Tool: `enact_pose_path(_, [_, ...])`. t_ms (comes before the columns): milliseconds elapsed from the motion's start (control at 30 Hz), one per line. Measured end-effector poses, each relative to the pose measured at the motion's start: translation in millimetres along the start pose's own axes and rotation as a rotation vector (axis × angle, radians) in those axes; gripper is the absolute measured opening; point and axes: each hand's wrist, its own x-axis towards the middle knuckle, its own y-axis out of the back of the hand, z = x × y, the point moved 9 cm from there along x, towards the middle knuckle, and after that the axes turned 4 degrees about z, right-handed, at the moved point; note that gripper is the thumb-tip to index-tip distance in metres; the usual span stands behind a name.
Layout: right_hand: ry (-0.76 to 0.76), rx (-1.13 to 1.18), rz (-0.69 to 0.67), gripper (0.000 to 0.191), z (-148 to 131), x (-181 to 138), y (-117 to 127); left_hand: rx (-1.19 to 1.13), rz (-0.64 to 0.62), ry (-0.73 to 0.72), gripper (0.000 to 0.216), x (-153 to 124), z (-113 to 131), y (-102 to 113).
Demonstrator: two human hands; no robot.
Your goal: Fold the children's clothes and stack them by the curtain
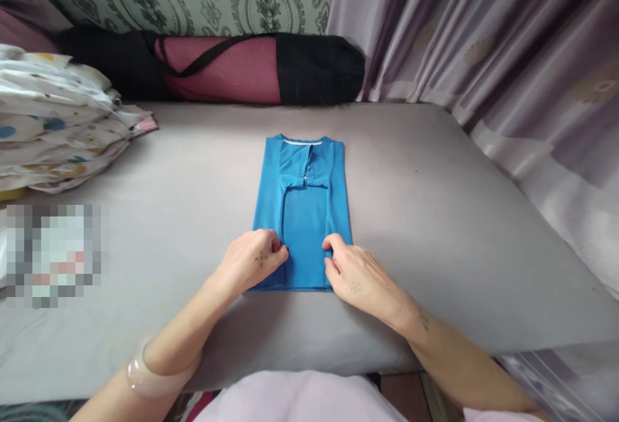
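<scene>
A blue shirt (304, 229) lies on the bed with both sides folded inward in long strips. Its neckline, edged by a pale band inside, points away from me, and a short buttoned placket shows below it. My left hand (256, 256) is closed on the left folded strip near the bottom hem, thumb at the strip's inner edge. On the opposite side, my right hand (358, 275) has curled fingers at the right strip, with a small gap showing between index finger and thumb. The fabric under both hands is partly hidden.
The shirt rests on a grey bed sheet (420, 216). A black and maroon rolled bag (222, 71) lies along the wall. To the left is a heap of patterned cloth (58, 119), with a blurred-out item (58, 254) nearer me. Purple curtains (483, 42) hang at the right.
</scene>
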Motion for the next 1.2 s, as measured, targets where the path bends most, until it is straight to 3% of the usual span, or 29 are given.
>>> enact_pose_path(267, [-0.009,0.051,-0.012,0.020,3,0,1,-0.049,-0.020,0.008,0.039,0,-4,-3])
enact_pose_path(567, [-0.015,0.124,-0.018,0.021,8,2,0,-0.040,0.006,0.003,0.027,-1,0,0])
enact_pose_path(733, [-0.043,0.282,-0.025,0.017,10,1,6,-0.201,0.015,0.006,0.027,1,-3,2])
enact_pose_path(900, [-0.034,0.357,-0.052,0.015,6,2,8,-0.364,-0.047,-0.026,0.044,-1,-1,-1])
enact_pose_path(967, [-0.040,0.287,0.007,0.020,9,5,11,-0.243,0.076,-0.051,0.049,-1,-4,8])
enact_pose_path(1100, [-0.007,0.027,0.321,0.036,15,12,28,0.060,0.446,-0.216,0.047,-5,5,25])
enact_pose_path(1200, [0.094,-0.114,0.338,0.053,10,18,14,0.154,0.489,-0.368,0.050,-4,13,7])
